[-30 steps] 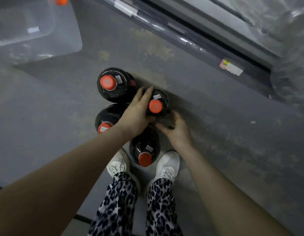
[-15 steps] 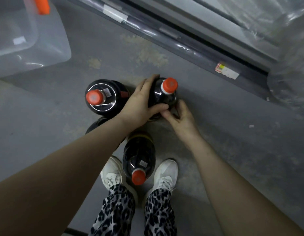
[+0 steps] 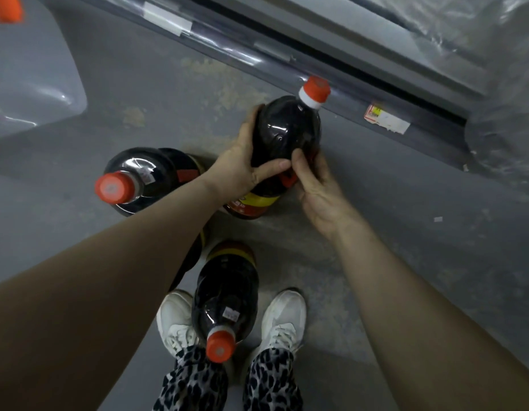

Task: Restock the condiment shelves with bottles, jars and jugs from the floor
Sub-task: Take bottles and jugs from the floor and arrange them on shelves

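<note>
Both hands clamp one dark bottle (image 3: 287, 134), which is tilted so that its orange cap (image 3: 314, 91) leans away from the person toward the grey shelf rail (image 3: 287, 63) just beyond it. The left hand (image 3: 242, 164) wraps the bottle's left flank, fingers curled behind it and thumb laid across the front. The right hand (image 3: 316, 188) grips its lower right side over the red and yellow label, its thumb meeting the left thumb. Whether the bottle's base touches the floor (image 3: 435, 247) cannot be told. Left of the held bottle stands a second dark bottle (image 3: 150, 176), close beside it. Nearer the person than the held bottle, a third bottle (image 3: 227, 295) stands between two white shoes (image 3: 284, 315), and a fourth (image 3: 195, 256) is mostly hidden under the left forearm. Far left of the held bottle lies a clear plastic jug (image 3: 34, 84). A price tag (image 3: 386, 120) sits on the rail to the bottle's right.
</note>
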